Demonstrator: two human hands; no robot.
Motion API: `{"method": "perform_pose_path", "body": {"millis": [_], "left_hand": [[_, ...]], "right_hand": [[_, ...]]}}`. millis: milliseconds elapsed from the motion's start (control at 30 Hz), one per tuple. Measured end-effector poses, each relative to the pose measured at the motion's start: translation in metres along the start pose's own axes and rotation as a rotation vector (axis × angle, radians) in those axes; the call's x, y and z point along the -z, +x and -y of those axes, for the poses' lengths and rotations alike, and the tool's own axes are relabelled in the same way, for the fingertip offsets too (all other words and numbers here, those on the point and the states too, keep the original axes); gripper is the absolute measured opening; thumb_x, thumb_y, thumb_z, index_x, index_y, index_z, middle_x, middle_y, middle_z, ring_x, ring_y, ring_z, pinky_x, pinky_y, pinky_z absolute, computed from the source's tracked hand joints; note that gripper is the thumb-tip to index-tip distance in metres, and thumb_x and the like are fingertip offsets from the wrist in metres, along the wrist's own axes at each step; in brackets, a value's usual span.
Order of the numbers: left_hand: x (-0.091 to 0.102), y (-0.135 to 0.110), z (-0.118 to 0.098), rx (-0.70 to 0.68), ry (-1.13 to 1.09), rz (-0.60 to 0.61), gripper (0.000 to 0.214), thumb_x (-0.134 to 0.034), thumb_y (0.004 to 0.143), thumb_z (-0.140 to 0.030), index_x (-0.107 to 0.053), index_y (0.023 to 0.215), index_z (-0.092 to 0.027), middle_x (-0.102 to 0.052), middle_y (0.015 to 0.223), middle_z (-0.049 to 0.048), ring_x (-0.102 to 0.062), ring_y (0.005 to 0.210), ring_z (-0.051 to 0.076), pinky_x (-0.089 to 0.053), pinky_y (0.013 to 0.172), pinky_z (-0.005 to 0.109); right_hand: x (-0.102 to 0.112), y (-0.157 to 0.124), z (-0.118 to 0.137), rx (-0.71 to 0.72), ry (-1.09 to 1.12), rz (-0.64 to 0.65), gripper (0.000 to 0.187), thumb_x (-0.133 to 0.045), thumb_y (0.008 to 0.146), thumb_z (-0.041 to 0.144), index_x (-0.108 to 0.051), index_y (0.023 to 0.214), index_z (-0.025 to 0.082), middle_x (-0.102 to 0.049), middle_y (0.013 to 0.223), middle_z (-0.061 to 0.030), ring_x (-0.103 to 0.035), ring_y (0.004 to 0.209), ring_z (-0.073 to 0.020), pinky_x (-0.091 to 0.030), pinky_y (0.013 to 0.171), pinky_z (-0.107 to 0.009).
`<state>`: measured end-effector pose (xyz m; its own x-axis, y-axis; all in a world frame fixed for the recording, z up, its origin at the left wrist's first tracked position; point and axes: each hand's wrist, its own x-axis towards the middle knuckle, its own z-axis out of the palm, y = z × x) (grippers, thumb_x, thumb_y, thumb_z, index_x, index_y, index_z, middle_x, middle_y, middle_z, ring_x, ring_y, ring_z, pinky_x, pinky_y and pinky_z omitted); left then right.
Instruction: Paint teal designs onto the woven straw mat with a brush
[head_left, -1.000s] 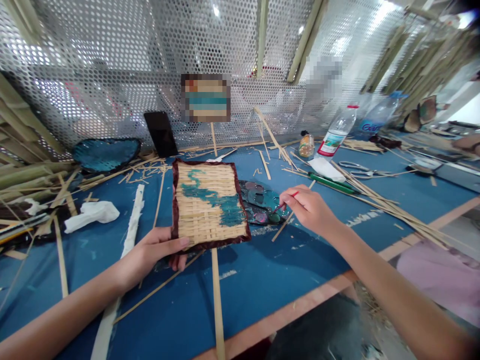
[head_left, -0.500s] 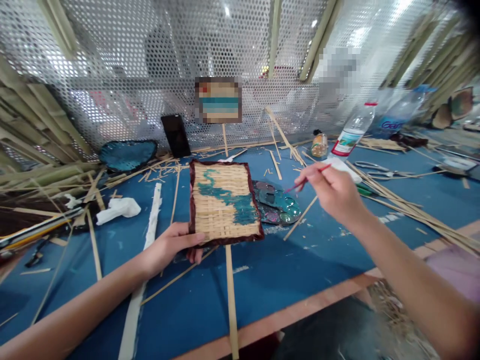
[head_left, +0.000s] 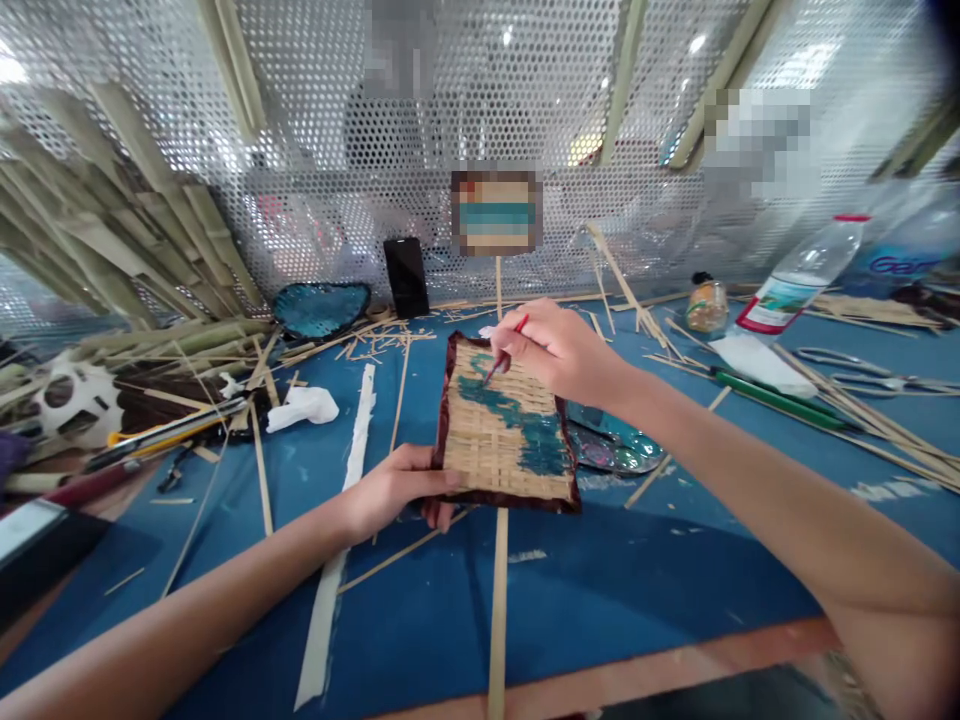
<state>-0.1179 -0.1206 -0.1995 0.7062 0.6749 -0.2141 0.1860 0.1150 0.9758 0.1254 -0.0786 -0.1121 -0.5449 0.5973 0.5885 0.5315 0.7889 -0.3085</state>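
My left hand (head_left: 409,488) grips the lower left corner of a woven bamboo fan (head_left: 484,445), thumb on the front face and fingers behind. Dark red-brown edging surrounds the square panel, and a flat bamboo handle (head_left: 498,610) runs down from it toward the table's edge. A winding band of teal paint crosses the weave. In my right hand (head_left: 551,345) is a thin red paintbrush (head_left: 504,350), pinched between the fingers, its tip at the upper part of the teal band. Behind the fan, a paint palette (head_left: 622,455) with teal and purple paint is partly hidden.
A blue shallow dish (head_left: 322,308) and a black phone (head_left: 406,277) stand at the back. On the right are a small jar (head_left: 707,305), a bottle (head_left: 802,275), a green pen-like tool (head_left: 780,400) and metal scissors (head_left: 877,375). Bamboo strips and crumpled tissue (head_left: 302,408) lie around.
My right hand has moved left with the paintbrush, from above the palette to the woven panel. My left hand still holds the fan. The whole view has shifted, so things appear further right.
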Motion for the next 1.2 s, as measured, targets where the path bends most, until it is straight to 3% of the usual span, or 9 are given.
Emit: {"method": "perform_pose_path", "body": {"millis": [133, 300, 533, 733, 967, 1200], "left_hand": [[-0.0002, 0.001, -0.0017, 0.011, -0.007, -0.009, 0.036, -0.059, 0.084, -0.039, -0.066, 0.06, -0.012, -0.066, 0.055, 0.0057, -0.054, 0.05, 0.012, -0.042, 0.054, 0.023], [-0.0013, 0.0017, -0.0041, 0.017, -0.017, -0.008, 0.036, -0.06, 0.082, -0.038, -0.066, 0.059, -0.011, -0.067, 0.054, 0.0063, -0.055, 0.049, 0.012, -0.042, 0.053, 0.023], [-0.0006, 0.0009, -0.0027, 0.018, -0.021, 0.005, 0.033, -0.06, 0.082, -0.037, -0.065, 0.06, -0.012, -0.067, 0.054, 0.0051, -0.055, 0.05, 0.012, -0.042, 0.053, 0.022], [-0.0022, 0.001, -0.0056, 0.03, -0.024, -0.004, 0.032, -0.06, 0.08, -0.036, -0.065, 0.06, -0.012, -0.066, 0.052, 0.0047, -0.054, 0.048, 0.012, -0.041, 0.052, 0.022], [-0.0021, 0.001, -0.0028, 0.043, -0.03, -0.034, 0.031, -0.06, 0.079, -0.036, -0.065, 0.059, -0.012, -0.066, 0.051, 0.005, -0.053, 0.045, 0.011, -0.041, 0.049, 0.022], [-0.0037, 0.0009, -0.0036, 0.058, -0.03, -0.078, 0.027, -0.062, 0.077, -0.036, -0.064, 0.064, -0.013, -0.065, 0.047, 0.0031, -0.046, 0.038, 0.009, -0.032, 0.039, 0.02]], "right_hand": [[0.0024, -0.0085, -0.0023, -0.066, -0.005, -0.028, 0.037, -0.038, 0.101, 0.037, -0.066, 0.085, 0.019, -0.07, 0.088, -0.0039, -0.063, 0.086, -0.0161, -0.042, 0.086, -0.03], [0.0023, -0.008, -0.0062, 0.039, 0.009, -0.001, 0.03, -0.042, 0.101, 0.033, -0.067, 0.091, 0.019, -0.072, 0.096, -0.0029, -0.064, 0.094, -0.0164, -0.039, 0.092, -0.033], [0.0069, -0.0086, -0.0059, -0.066, 0.116, -0.029, 0.035, -0.041, 0.1, 0.036, -0.065, 0.082, 0.017, -0.07, 0.082, -0.004, -0.063, 0.08, -0.0146, -0.043, 0.081, -0.029], [0.0044, -0.008, -0.004, 0.076, 0.055, 0.038, 0.033, -0.039, 0.101, 0.033, -0.065, 0.086, 0.019, -0.07, 0.087, -0.0028, -0.062, 0.086, -0.0159, -0.038, 0.09, -0.034], [0.0044, -0.0097, -0.0062, 0.128, 0.018, 0.073, 0.028, -0.039, 0.101, 0.03, -0.06, 0.087, 0.02, -0.069, 0.089, -0.0007, -0.06, 0.086, -0.0153, -0.032, 0.092, -0.035], [0.0052, -0.0094, -0.0075, 0.126, -0.004, 0.094, 0.028, -0.036, 0.101, 0.031, -0.059, 0.089, 0.02, -0.069, 0.087, -0.0011, -0.058, 0.086, -0.016, -0.029, 0.095, -0.035]]}}
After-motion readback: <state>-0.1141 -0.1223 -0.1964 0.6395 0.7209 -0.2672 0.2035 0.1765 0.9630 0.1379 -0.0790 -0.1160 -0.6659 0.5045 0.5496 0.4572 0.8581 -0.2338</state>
